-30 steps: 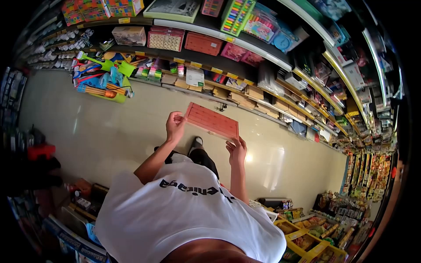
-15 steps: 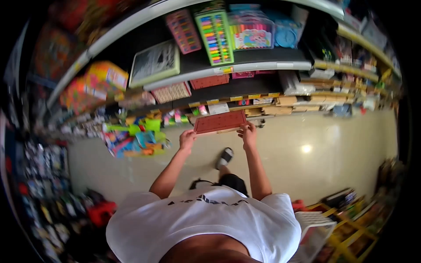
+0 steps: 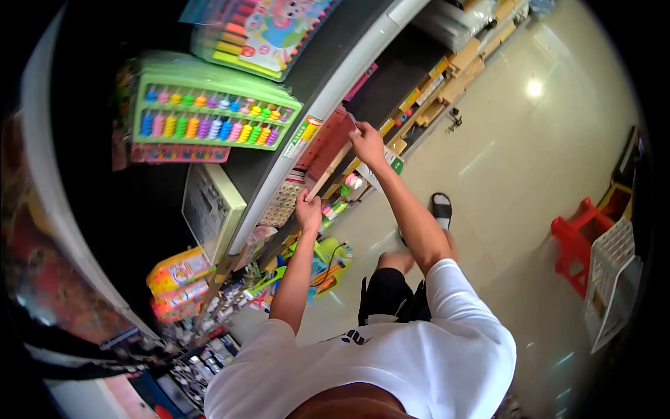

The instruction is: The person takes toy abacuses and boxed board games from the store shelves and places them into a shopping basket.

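A flat red box [image 3: 331, 149] with a pale side edge is held between both hands at the opening of a lower shelf. My left hand [image 3: 308, 211] is closed on its near left corner. At the far right corner, my right hand [image 3: 368, 145] grips it with thumb and fingers. Part of the box lies under the upper shelf's grey edge. Beside it, near my left hand, stands a patterned cream box [image 3: 282, 202]. Another red surface shows behind the held box, partly hidden.
On the upper shelf [image 3: 279, 151] are a green bead abacus [image 3: 209, 115], a marker set [image 3: 262, 31] and a pale-framed board [image 3: 209, 209]. Colourful toys [image 3: 328, 262] sit low at the shelf's foot. A red stool [image 3: 579, 241] and white rack [image 3: 613, 276] stand right.
The view has turned and come closer to the shelves. Both hands have carried the red box from over the floor to the lower shelf opening.
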The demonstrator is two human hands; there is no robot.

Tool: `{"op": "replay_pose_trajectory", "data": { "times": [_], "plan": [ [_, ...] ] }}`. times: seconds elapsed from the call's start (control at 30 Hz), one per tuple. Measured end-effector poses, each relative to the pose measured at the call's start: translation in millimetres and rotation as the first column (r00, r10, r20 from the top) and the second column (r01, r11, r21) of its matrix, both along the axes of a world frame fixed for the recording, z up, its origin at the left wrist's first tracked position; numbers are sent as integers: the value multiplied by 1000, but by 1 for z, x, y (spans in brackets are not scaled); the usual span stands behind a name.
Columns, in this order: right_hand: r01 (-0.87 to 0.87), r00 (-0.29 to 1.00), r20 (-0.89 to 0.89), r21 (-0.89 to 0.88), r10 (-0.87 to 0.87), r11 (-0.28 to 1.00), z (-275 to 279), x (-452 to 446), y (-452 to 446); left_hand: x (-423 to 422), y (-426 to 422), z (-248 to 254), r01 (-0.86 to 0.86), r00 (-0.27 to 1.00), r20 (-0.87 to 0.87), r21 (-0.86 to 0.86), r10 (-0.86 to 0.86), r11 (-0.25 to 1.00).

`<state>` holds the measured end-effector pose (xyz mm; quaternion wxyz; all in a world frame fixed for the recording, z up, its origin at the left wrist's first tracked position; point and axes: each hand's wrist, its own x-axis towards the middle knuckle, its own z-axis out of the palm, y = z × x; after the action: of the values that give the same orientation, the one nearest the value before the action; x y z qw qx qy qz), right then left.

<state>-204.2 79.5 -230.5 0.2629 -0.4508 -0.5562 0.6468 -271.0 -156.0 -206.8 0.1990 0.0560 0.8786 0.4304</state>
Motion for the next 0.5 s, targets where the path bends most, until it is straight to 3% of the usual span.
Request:
{"op": "replay_pose_trajectory", "data": {
  "times": [0.07, 0.17, 0.23, 0.3, 0.33, 0.37, 0.43, 0.5],
  "plan": [
    [-17, 998, 66, 15, 16, 1000, -1, -11, 2, -34, -6, -16, 226, 909, -286, -273, -304, 935],
    [-55, 987, 153, 74, 43, 996, 11, -49, 17, -45, 27, 34, 344, 847, -290, -341, -446, 875],
    [-79, 989, 134, 84, 67, 993, 26, -67, 27, -63, 18, 25, 367, 853, -259, -321, -453, 873],
    [-44, 996, 85, 94, 36, 995, 0, -84, 19, -103, 4, 3, 406, 646, -381, -562, -661, 721],
    [-110, 989, 108, 120, 97, 987, 4, -90, 26, -107, 11, 9, 412, 574, -434, -580, -695, 703],
    [-175, 979, 132, 144, 157, 974, 9, -96, 36, -111, 21, 18, 375, 415, -572, -601, -708, 706],
    [-102, 981, 182, 210, 64, 972, -2, -104, 29, -112, 30, 31, 326, 466, -434, -725, -771, 606],
    [-100, 984, 164, 204, 67, 974, -14, -120, 31, -129, 28, 25, 289, 373, -494, -743, -786, 604]
  ]
}}
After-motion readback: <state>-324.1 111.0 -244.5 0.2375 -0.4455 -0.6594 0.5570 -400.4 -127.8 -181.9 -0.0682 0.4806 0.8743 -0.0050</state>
